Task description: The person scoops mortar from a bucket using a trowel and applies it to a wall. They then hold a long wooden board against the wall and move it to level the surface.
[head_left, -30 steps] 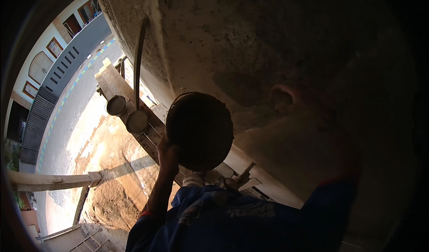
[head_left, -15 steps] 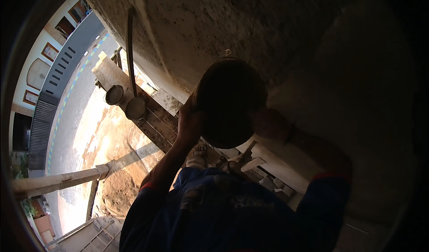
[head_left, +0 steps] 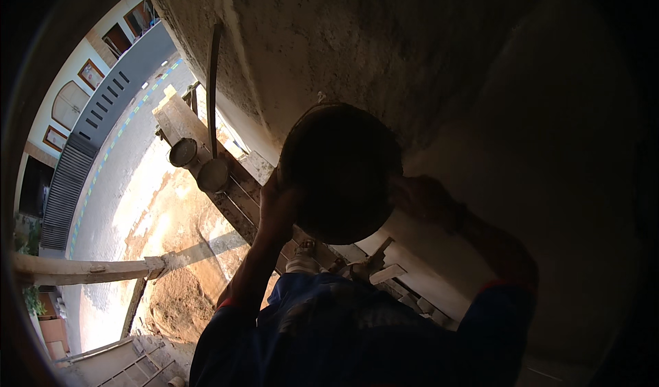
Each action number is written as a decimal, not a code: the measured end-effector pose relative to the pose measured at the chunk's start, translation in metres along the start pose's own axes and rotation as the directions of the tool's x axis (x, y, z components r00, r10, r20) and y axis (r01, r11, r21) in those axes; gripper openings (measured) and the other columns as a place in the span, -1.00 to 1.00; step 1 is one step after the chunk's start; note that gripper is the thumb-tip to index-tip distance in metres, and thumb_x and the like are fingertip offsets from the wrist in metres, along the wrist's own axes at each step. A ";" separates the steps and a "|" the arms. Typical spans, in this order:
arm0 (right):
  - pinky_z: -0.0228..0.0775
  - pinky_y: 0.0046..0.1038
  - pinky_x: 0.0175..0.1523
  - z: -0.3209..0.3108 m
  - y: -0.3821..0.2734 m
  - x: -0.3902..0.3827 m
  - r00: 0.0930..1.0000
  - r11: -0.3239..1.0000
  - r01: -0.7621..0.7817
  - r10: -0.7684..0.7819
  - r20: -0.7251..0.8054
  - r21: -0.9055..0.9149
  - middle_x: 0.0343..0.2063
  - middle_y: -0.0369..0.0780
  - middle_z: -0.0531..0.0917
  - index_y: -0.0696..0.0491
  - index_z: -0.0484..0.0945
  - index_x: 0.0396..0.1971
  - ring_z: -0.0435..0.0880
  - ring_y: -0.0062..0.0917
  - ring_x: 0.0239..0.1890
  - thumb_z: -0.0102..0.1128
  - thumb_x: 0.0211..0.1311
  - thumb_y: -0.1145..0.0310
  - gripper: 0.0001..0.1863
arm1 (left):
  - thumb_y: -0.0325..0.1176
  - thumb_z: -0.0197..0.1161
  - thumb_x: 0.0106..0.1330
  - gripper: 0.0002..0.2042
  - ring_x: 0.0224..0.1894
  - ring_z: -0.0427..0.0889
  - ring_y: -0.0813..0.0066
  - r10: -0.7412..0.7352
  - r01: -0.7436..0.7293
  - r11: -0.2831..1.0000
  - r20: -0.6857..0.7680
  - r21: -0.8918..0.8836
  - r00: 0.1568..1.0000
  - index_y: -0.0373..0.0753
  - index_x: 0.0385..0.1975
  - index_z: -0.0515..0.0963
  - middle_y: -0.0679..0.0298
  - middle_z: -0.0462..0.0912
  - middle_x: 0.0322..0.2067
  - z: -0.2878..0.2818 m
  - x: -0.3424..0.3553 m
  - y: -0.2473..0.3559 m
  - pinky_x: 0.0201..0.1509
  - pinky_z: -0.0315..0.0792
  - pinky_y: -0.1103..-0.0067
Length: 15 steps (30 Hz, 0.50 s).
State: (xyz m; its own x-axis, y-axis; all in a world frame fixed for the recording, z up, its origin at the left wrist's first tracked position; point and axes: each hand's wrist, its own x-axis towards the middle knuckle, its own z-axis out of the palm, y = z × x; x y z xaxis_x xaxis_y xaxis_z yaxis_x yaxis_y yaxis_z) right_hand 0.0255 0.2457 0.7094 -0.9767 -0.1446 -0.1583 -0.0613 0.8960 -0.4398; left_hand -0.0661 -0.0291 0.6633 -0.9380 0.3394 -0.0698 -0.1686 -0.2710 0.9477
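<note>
A dark round bucket (head_left: 340,174) is up in front of my chest, close to the rough wall. Its inside or base is too dark to make out, and a thin wire handle seems to run along its upper left edge. My left hand (head_left: 278,208) grips the left side of the rim, with the fingers partly lost in shadow. On the opposite side my right hand (head_left: 425,198) is closed at the rim, its fingertips dim against the bucket.
I stand on a narrow plank scaffold (head_left: 237,198) high above sandy ground. Two small buckets (head_left: 213,175) and a long straight strip (head_left: 213,88) stand farther along it. A wooden pole (head_left: 96,270) crosses at left. The plastered wall (head_left: 329,44) rises close ahead.
The bucket has shifted a little left and lower in the picture, with both hands still at its rim. The background has shifted slightly right as the view turned.
</note>
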 end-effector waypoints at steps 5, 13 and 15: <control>0.47 -0.21 -0.08 -0.060 -0.045 -0.007 0.991 0.989 0.129 -0.125 -0.052 0.077 -0.22 -0.07 0.62 0.10 0.40 -0.09 0.64 -0.23 -0.15 0.30 0.07 0.26 -0.56 | -0.53 0.16 0.00 -0.56 -0.23 0.59 0.53 0.061 -0.067 0.995 -0.072 -0.080 0.996 -0.38 -0.02 0.43 0.24 0.60 -0.23 -0.015 -0.017 0.007 -0.16 0.50 0.60; 0.45 -0.35 -0.04 -0.150 -0.095 -0.016 0.927 0.918 0.309 -0.350 0.138 0.250 -0.11 -0.07 0.58 0.05 0.37 0.05 0.58 -0.36 -0.04 0.31 0.10 0.20 -0.47 | -0.58 0.06 0.03 -0.55 -0.24 0.58 0.59 0.069 -0.061 0.997 -0.236 0.041 0.969 -0.33 0.02 0.43 0.28 0.60 -0.21 -0.062 -0.044 -0.005 -0.17 0.48 0.64; 0.45 -0.39 -0.03 -0.136 -0.053 0.010 0.947 0.779 0.109 -0.269 0.173 0.617 -0.10 -0.09 0.58 0.05 0.36 0.08 0.58 -0.40 -0.03 0.24 0.17 0.17 -0.48 | -0.59 0.05 0.02 -0.53 -0.22 0.58 0.58 0.111 -0.104 0.994 -0.296 0.040 0.949 -0.32 0.04 0.43 0.28 0.60 -0.20 -0.057 -0.054 0.010 -0.16 0.48 0.64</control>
State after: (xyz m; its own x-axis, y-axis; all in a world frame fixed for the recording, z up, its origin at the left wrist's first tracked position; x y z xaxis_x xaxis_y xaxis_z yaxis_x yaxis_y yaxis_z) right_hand -0.0085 0.2539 0.8515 -0.8732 -0.4511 -0.1847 -0.0271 0.4233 -0.9056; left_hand -0.0345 -0.1012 0.6590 -0.9983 0.0251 -0.0531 -0.0579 -0.2689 0.9614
